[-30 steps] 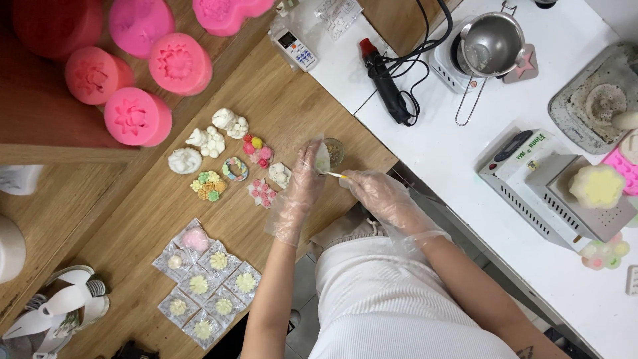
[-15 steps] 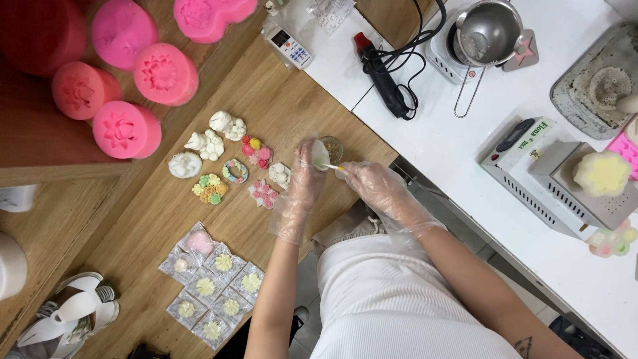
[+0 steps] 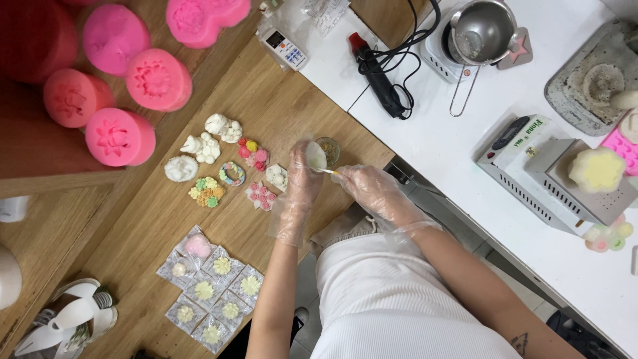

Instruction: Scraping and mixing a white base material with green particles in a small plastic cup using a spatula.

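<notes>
Both my hands wear clear plastic gloves over the wooden table (image 3: 279,113). My left hand (image 3: 302,179) holds a small white round piece (image 3: 315,155) up by its edge. My right hand (image 3: 369,188) grips a thin stick-like tool (image 3: 327,171) whose tip touches that white piece. Just behind the piece stands a small round jar (image 3: 329,149) with yellowish bits inside. Left of my hands lie small shaped pieces: white ones (image 3: 211,136), a pastel ring (image 3: 232,173), and red and pink flower clusters (image 3: 252,153).
Pink round moulds (image 3: 119,136) sit at the far left. Bagged pale flower pieces (image 3: 212,289) lie near the table's front edge. The white counter holds a black tool with cord (image 3: 379,76), a metal pot (image 3: 482,30), a scale (image 3: 515,136) and a yellow flower shape (image 3: 598,169).
My view has drifted slightly; the hands stay together at the same spot, the tool tip still working on the white piece.
</notes>
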